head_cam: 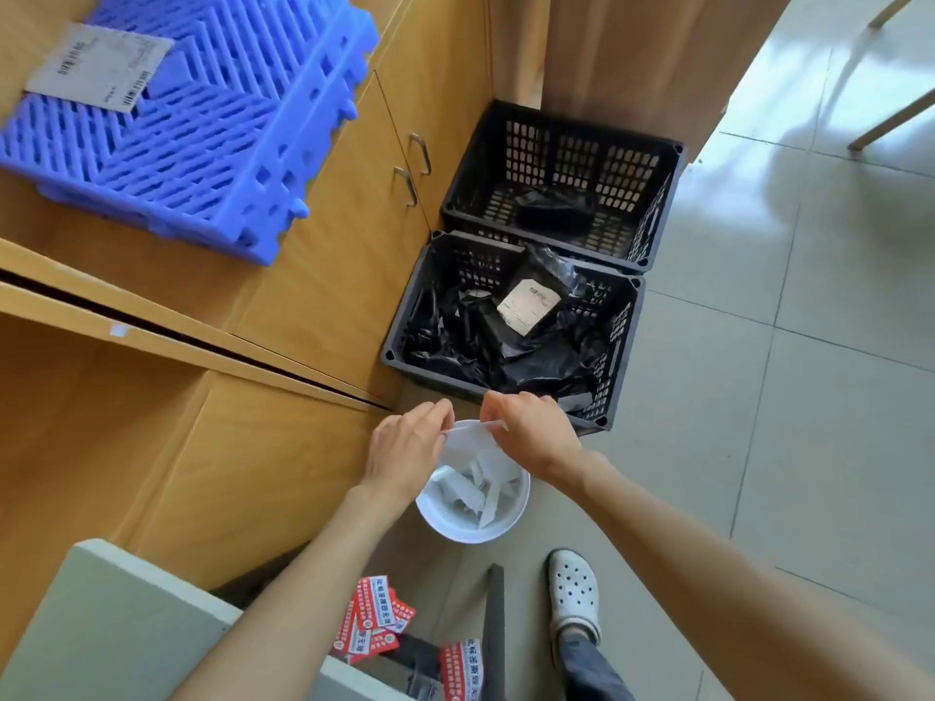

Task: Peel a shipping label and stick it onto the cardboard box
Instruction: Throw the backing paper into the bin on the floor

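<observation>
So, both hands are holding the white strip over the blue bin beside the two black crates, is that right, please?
Not quite: the bin is white, not blue; the blue thing is the pallet up on the cabinet. The head view shows the left hand and right hand holding the white strip over it, beside the two black crates.

Wooden cabinets (pixel 324 275) stand on glossy pale floor tiles (pixel 789 376).

White bin (pixel 445 523) directly below the hands; two black crates (pixel 627 316) just beyond them; blue pallets (pixel 212 144) far left; red stickers (pixel 372 624) underneath the forearms.
</observation>
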The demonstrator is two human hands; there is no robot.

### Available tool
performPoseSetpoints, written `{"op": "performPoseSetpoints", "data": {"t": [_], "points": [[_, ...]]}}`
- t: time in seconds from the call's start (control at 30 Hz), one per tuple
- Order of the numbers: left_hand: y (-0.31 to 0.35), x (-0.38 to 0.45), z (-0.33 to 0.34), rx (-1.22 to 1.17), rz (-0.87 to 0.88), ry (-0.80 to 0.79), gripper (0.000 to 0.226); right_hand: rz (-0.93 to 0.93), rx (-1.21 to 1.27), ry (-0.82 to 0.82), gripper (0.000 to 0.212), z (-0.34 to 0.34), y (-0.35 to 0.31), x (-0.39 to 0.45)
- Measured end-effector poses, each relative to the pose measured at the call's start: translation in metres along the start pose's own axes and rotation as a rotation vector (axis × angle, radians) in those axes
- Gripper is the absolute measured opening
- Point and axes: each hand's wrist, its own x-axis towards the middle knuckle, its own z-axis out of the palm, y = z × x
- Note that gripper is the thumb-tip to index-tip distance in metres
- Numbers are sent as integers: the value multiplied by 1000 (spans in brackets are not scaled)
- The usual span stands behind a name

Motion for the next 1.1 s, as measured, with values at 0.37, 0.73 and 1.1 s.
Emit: {"op": "performPoseSetpoints", "data": {"t": [0.37, 0.73, 1.1], "points": [[-17, 13, 49, 54, 95, -86, 9, 6, -36, -57, 16, 44, 25, 12], [-39, 8, 81, 243, 284, -349, 23, 42, -101, -195, 29, 106, 42, -1], [-63, -3, 128, 479, 273, -672, 45, 6, -101, -531, 49, 128, 39, -3]]}}
